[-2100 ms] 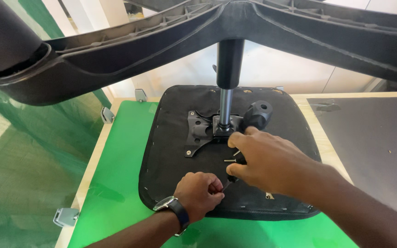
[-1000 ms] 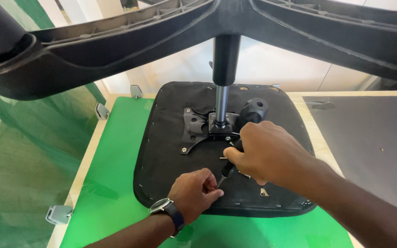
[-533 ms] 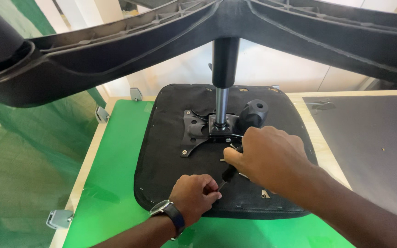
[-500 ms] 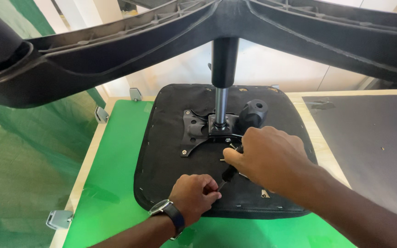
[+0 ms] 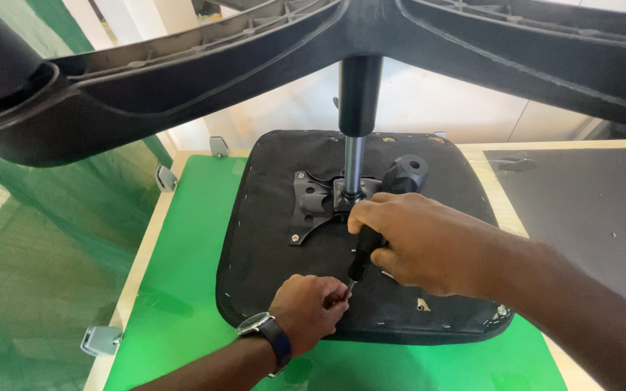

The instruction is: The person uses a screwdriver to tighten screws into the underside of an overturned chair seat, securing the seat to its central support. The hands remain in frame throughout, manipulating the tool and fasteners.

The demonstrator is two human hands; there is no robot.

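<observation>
Since half a second back little has shifted: the right hand (image 5: 429,242) has slid a touch nearer and lower over the seat, the left hand (image 5: 307,310) stays where it was, fist low at the near edge.

Head view, looking down. An upturned chair seat (image 5: 269,239), black fabric underside up, lies on a green mat (image 5: 182,289) that covers a pale wooden table (image 5: 143,239). Near the middle of the seat sits a black metal mounting plate (image 5: 309,206); a bright steel gas column (image 5: 353,163) rises from it into the hub of the dark star-shaped chair base (image 5: 182,80), whose arms spread across the whole top of the picture. Just right of the column a black knob-like lever (image 5: 406,172) sticks up.

Right hand: fingers curled shut around the black handle of a screwdriver (image 5: 363,253), which leans down and toward the near left; its thin metal tip meets the seat just at the left hand. Left hand: closed in a loose fist, fingertips pinched at the screwdriver tip; what they pinch is too small to tell. A dark wristwatch (image 5: 266,334) sits on that wrist.

Right of the seat, a dark grey panel (image 5: 588,210) lies flat on the table. Along the table's left edge, small grey metal clips (image 5: 101,339). Beyond the left edge, green netting (image 5: 30,275).
</observation>
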